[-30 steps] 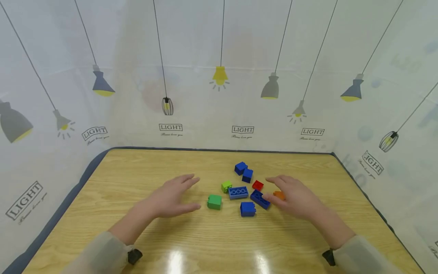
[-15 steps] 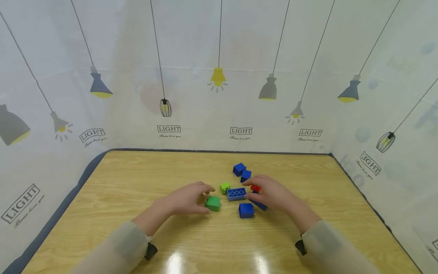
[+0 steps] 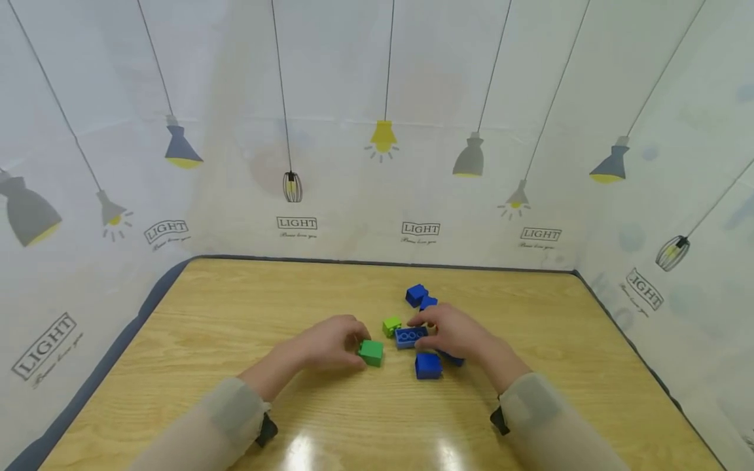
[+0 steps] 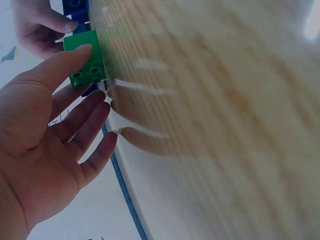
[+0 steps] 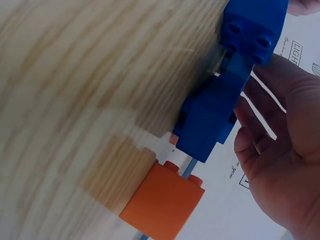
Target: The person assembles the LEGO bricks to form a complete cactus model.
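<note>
My left hand (image 3: 330, 343) is at the green brick (image 3: 372, 353), with thumb and index finger pinching its left end. The left wrist view shows the thumb flat against one side of that green brick (image 4: 87, 60), near its studs, and the other fingers loosely bent. My right hand (image 3: 456, 332) reaches over the group from the right, thumb and index finger curled round the right end of a long blue brick (image 3: 408, 338). Beneath its palm, a darker long blue brick (image 3: 452, 358) is partly covered. In the right wrist view, blue bricks hide the right fingertips.
A lime-green brick (image 3: 391, 326) lies between the hands. A square blue brick (image 3: 428, 366) sits nearer, and two more blue bricks (image 3: 416, 295) lie behind. An orange brick (image 5: 162, 202) shows in the right wrist view. The wooden table (image 3: 265, 288) meets a printed curtain (image 3: 353, 216).
The left hand has moved right to the green brick and closed on it. The right hand has moved left to the long blue brick, now covering the red and orange bricks in the head view.
</note>
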`<state>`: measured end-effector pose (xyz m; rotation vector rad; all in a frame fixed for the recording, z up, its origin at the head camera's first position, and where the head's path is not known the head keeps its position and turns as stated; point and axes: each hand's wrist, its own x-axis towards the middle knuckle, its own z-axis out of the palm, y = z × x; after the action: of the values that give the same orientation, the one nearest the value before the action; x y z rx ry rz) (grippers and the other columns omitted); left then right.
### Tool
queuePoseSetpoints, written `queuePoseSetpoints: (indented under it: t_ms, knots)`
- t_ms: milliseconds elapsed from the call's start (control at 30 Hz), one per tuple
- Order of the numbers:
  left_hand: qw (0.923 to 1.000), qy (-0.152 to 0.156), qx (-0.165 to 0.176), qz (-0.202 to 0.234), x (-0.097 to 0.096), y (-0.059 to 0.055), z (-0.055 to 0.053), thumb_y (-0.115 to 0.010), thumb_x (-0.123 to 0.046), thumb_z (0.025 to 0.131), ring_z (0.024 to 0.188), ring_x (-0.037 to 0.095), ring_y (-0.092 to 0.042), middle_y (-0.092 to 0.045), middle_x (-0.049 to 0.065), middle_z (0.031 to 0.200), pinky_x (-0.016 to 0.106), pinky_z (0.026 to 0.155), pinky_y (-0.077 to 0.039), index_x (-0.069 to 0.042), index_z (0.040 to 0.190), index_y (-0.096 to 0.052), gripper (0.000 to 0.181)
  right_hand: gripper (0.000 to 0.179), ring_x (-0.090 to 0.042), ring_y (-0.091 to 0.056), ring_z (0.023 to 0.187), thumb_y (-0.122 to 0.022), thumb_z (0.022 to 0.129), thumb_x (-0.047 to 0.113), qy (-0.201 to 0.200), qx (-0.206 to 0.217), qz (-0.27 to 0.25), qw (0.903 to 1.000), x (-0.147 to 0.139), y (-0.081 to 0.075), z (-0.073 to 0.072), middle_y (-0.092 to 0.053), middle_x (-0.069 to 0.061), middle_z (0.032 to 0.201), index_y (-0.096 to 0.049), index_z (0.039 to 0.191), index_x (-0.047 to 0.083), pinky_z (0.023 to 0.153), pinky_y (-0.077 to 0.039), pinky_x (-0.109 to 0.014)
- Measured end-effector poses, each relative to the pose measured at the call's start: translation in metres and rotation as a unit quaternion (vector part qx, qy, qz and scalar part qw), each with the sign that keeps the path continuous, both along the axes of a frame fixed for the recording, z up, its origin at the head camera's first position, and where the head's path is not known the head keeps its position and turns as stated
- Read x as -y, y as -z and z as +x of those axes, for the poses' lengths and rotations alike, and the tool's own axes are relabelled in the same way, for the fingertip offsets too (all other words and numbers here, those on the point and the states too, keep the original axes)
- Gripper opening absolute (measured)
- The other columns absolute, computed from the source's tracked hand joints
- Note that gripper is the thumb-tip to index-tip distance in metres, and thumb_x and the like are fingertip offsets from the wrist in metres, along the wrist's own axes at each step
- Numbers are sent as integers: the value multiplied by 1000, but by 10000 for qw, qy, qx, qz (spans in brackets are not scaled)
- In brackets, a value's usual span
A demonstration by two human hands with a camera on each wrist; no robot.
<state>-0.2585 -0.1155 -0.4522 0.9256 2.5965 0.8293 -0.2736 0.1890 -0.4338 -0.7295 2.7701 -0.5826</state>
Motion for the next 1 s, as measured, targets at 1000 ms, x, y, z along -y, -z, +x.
queuePoseSetpoints:
  t_ms: [1000]
  knots:
    - [9908, -331, 411, 1247, -1, -17, 19, -85, -26, 97, 109, 14, -69, -72, -5, 116, 45, 100, -60, -18, 124, -75, 30, 39, -24, -69, 115, -82, 100, 26, 37, -691, -943, 9931, -20, -18, 33, -74, -3, 130, -73, 136, 15, 102, -60, -53]
